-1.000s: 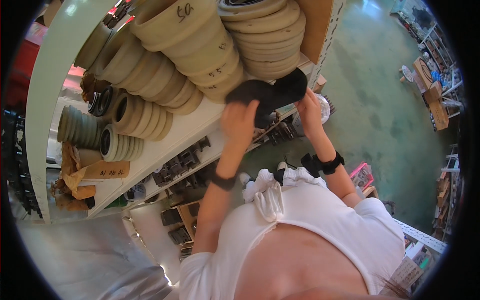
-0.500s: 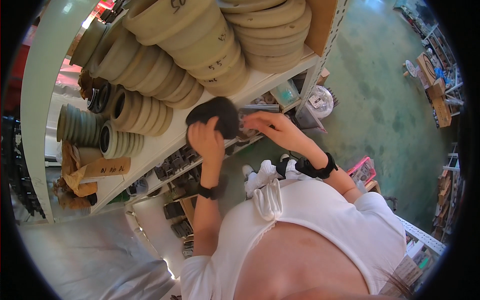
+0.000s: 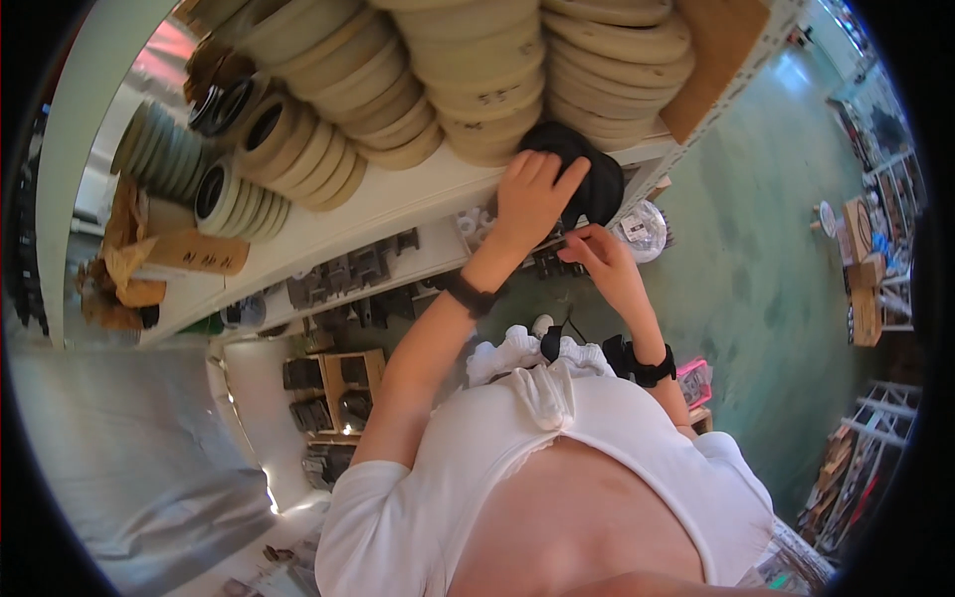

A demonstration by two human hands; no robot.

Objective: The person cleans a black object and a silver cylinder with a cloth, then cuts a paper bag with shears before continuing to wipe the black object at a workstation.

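Note:
My left hand is closed on a rounded black object, with its fingers over the left side. The object looks soft or rubbery, with folded or ringed edges; I cannot make out its exact kind. It is at the front edge of the white shelf, near the right end, just before a stack of beige rings. My right hand is just below the black object, its thumb and fingers apart and nothing seen in them. A black band circles each wrist.
More stacks of beige rings line the shelf to the left, beside a torn brown paper wrapping. Dark metal parts fill the shelf below. A clear-wrapped roll stands by the shelf post. Green floor stretches off to the right.
Both hands and the black object have moved right along the shelf edge. The left hand still grips it; the right hand has dropped lower, beneath it. The view has shifted too.

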